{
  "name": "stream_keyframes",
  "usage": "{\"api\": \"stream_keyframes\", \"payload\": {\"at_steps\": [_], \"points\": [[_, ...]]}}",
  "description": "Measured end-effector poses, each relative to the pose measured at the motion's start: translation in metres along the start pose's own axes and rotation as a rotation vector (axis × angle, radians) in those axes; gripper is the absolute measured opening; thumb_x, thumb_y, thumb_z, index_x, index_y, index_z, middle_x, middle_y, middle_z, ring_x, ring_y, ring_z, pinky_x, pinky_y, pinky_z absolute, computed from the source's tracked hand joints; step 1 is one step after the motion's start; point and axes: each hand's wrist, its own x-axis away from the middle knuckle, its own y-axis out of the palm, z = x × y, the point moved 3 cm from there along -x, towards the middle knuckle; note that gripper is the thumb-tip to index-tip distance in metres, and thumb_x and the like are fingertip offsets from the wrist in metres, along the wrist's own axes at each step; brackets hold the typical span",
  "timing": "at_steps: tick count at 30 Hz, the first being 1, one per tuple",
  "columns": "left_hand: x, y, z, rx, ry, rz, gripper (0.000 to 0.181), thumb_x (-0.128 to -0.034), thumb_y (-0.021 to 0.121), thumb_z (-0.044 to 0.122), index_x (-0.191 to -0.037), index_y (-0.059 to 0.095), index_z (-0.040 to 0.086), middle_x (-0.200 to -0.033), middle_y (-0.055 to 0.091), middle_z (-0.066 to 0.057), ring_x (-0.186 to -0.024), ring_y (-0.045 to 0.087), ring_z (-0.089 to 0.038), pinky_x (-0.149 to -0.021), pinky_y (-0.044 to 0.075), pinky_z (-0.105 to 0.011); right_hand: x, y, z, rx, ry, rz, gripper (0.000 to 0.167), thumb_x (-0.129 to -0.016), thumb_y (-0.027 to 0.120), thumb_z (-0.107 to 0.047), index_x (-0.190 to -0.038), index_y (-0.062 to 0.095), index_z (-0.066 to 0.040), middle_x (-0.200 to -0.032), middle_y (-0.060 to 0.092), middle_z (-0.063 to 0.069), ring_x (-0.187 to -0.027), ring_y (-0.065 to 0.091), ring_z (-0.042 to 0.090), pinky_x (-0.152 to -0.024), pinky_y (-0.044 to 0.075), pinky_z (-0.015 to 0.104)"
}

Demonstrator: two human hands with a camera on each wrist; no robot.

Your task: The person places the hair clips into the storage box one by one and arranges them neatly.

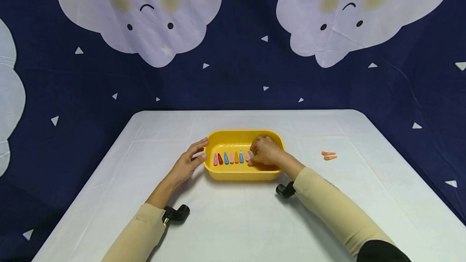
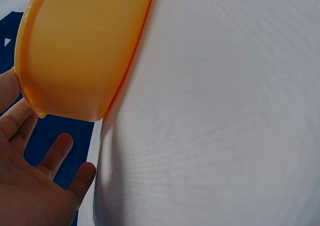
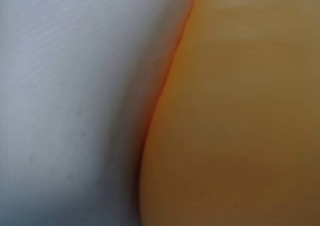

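Observation:
A yellow plastic bin (image 1: pixel 244 176) stands on the white-covered table, with several snap hair clips (image 1: pixel 231 157) lined up inside it in pink, red, blue and orange. My right hand (image 1: pixel 267 151) reaches in at the bin's right part and its fingertips pinch a purple hair clip (image 1: pixel 250 154), partly hidden by them, at the row's right end. At the bin's left end, my left hand (image 1: pixel 185 167) touches the rim with thumb and fingertips, its other fingers spread, as the left wrist view shows. The right wrist view holds only the bin's outer wall (image 3: pixel 240 116).
Two orange hair clips (image 1: pixel 329 155) lie on the table (image 1: pixel 233 221) to the right of the bin. A dark blue cloth (image 1: pixel 233 84) with clouds and small white triangles hangs behind the table. Black wrist cameras sit on both forearms.

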Motion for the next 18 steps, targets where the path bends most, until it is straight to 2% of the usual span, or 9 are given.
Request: {"api": "stream_keyframes", "payload": {"at_steps": [5,11,14,18], "points": [[0.000,0.000,0.000,-0.001,-0.001,0.001,0.046,-0.0970,0.052,0.016,-0.140,0.043,0.005,-0.156,0.027,-0.007,-0.137,0.033,-0.036,-0.112,0.029,-0.053,0.001,-0.001,0.000,0.011,-0.037,0.007,0.052,-0.073,0.079,-0.040,-0.109,0.066,-0.005,-0.103,0.064,0.005,-0.103,0.048,0.024,-0.095,0.035,0.036],[-0.001,0.000,0.001,0.001,0.000,0.000,0.046,-0.0970,0.052,0.017,-0.140,0.042,0.005,-0.156,0.028,-0.007,-0.136,0.033,-0.037,-0.112,0.029,-0.054,0.001,-0.005,0.000,-0.030,-0.021,0.024,0.051,-0.075,0.077,-0.037,-0.112,0.066,-0.003,-0.109,0.064,0.009,-0.106,0.049,0.027,-0.095,0.036,0.038],[0.000,0.000,0.001,0.003,0.007,-0.002,0.046,-0.0970,0.052,0.016,-0.140,0.042,0.004,-0.156,0.027,-0.008,-0.136,0.033,-0.037,-0.111,0.029,-0.054,0.002,-0.009,0.000,-0.064,-0.001,0.047,0.051,-0.078,0.075,-0.036,-0.116,0.065,-0.003,-0.112,0.064,0.011,-0.108,0.050,0.028,-0.097,0.037,0.040],[0.000,0.000,0.001,0.003,0.009,-0.002,0.046,-0.0970,0.052,0.016,-0.140,0.042,0.003,-0.156,0.027,-0.008,-0.136,0.033,-0.037,-0.111,0.029,-0.054,0.004,-0.016,-0.001,-0.074,-0.025,0.116,0.048,-0.079,0.073,-0.035,-0.114,0.066,-0.003,-0.111,0.067,0.012,-0.109,0.056,0.029,-0.098,0.041,0.042]]}}
